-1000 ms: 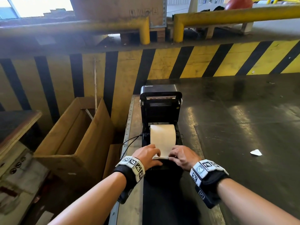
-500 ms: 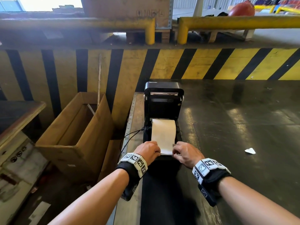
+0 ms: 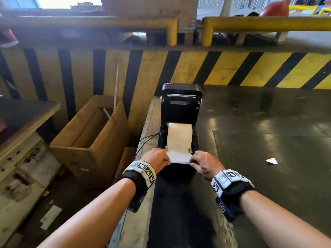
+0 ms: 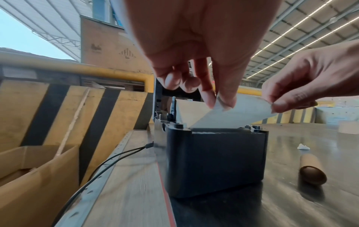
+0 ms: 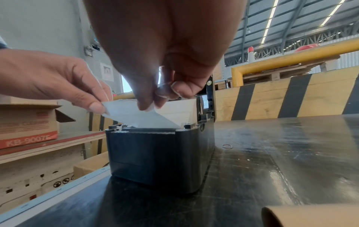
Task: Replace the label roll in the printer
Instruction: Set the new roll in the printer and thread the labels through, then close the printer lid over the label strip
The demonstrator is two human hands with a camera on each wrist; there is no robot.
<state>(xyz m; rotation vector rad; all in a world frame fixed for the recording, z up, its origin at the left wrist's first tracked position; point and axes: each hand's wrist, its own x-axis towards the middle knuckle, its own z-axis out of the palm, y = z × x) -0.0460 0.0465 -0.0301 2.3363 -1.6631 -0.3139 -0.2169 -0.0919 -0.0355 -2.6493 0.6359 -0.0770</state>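
Observation:
A black label printer [image 3: 180, 104] stands on the dark table with its lid raised upright. A white label roll [image 3: 179, 135] sits in its bay, and its loose end [image 3: 179, 156] is drawn forward over the front edge. My left hand [image 3: 158, 159] pinches the left corner of that paper end [image 4: 233, 113]. My right hand [image 3: 204, 164] pinches the right corner [image 5: 136, 113]. Both hold the strip taut just above the printer's front [image 4: 213, 159] [image 5: 159, 156].
An empty brown cardboard core [image 4: 310, 170] lies on the table right of the printer. A paper scrap [image 3: 271, 161] lies further right. An open cardboard box [image 3: 89, 140] stands left below the table edge. Black cables [image 4: 108, 162] run from the printer's left side.
Both hands have drawn the paper end a little further forward and spread to its two corners. The head view has shifted slightly.

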